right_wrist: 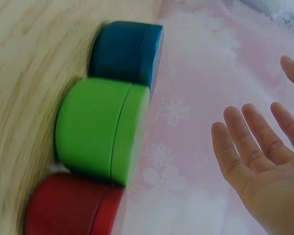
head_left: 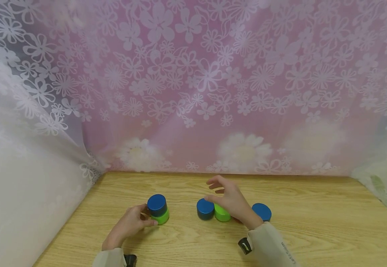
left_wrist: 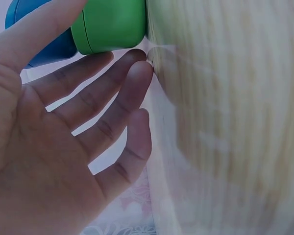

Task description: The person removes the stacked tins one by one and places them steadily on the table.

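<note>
On the left of the table, a blue round tin (head_left: 156,204) stands on top of a green round tin (head_left: 161,218). My left hand (head_left: 130,224) holds this stack low down, thumb at the front of the green tin and fingers behind. To the right, another blue tin (head_left: 205,210), a green tin (head_left: 222,214) and a red tin (right_wrist: 68,210) form a row. Above that row hovers my right hand (head_left: 228,198), fingers spread and loosely bent, holding nothing. It hides most of the red tin in the head view.
A further blue tin (head_left: 261,212) sits at the right end, partly behind the right wrist. The wood-grain table (head_left: 313,222) meets a flowered pink curtain (head_left: 193,111) at the back. Pale curtain hangs along both sides.
</note>
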Demonstrator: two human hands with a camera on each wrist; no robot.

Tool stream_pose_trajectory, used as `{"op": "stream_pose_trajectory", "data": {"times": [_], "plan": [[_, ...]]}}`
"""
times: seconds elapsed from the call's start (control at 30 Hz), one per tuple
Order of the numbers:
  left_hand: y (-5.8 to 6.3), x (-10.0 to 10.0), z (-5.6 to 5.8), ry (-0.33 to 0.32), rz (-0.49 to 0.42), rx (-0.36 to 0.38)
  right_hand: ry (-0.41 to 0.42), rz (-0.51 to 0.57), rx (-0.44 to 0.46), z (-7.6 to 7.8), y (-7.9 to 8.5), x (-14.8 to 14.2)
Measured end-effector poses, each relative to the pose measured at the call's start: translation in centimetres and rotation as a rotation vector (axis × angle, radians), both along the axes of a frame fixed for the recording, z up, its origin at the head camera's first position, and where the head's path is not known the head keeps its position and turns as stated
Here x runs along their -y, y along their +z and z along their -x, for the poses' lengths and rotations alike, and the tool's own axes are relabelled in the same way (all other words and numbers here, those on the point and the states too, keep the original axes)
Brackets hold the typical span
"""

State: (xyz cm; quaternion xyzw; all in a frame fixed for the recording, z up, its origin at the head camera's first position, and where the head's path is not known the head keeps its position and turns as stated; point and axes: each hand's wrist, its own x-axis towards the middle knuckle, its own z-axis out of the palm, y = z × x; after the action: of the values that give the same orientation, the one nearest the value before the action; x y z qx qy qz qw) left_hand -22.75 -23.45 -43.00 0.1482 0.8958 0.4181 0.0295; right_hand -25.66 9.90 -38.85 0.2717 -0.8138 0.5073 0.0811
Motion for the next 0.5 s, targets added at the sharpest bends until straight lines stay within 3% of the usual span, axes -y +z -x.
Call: {"op": "stream_pose_trajectory", "data": {"times": [0.5], "plan": [[0.1,0.0,0.0,0.003,-0.007,0.028,0.071,0.006,0.008,0.0,-0.5,2.4]]}}
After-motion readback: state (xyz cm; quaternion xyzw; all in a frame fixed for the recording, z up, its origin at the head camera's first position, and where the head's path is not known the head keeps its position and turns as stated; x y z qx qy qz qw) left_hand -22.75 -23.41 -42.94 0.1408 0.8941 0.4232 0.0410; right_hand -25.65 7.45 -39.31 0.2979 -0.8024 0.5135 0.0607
